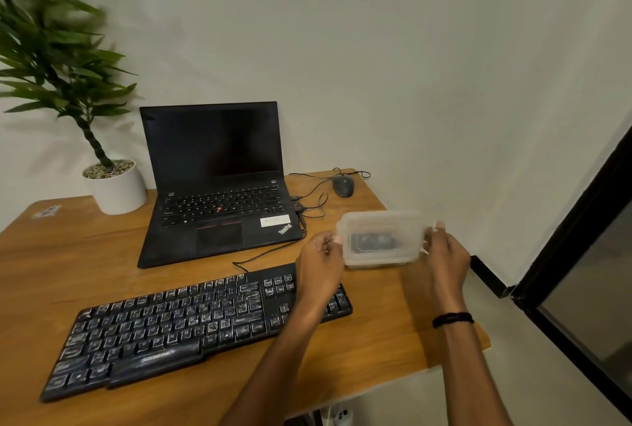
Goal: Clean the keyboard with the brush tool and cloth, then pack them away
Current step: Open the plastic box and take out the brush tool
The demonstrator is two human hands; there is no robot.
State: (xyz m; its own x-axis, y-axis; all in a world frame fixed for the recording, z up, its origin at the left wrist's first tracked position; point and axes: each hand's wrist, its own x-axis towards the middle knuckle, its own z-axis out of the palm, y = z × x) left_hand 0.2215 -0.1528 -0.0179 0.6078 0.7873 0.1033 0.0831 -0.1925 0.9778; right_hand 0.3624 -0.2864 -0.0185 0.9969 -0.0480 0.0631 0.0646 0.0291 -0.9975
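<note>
A black keyboard [191, 326] with dusty, whitish-smeared keys lies at an angle on the wooden table [51, 254]. To its right, a translucent plastic box [383, 237] with a lid is held above the table. My left hand [321, 265] grips its left end and my right hand [444, 254] grips its right end. Through the box wall a dark object [371, 241] shows inside; whether it is the brush tool or the cloth I cannot tell.
An open black laptop [219, 186] with a dark screen stands behind the keyboard. A mouse [342, 185] with loose cables lies at the back right. A potted plant [116, 186] stands at the back left. The table's right edge is just under my right wrist.
</note>
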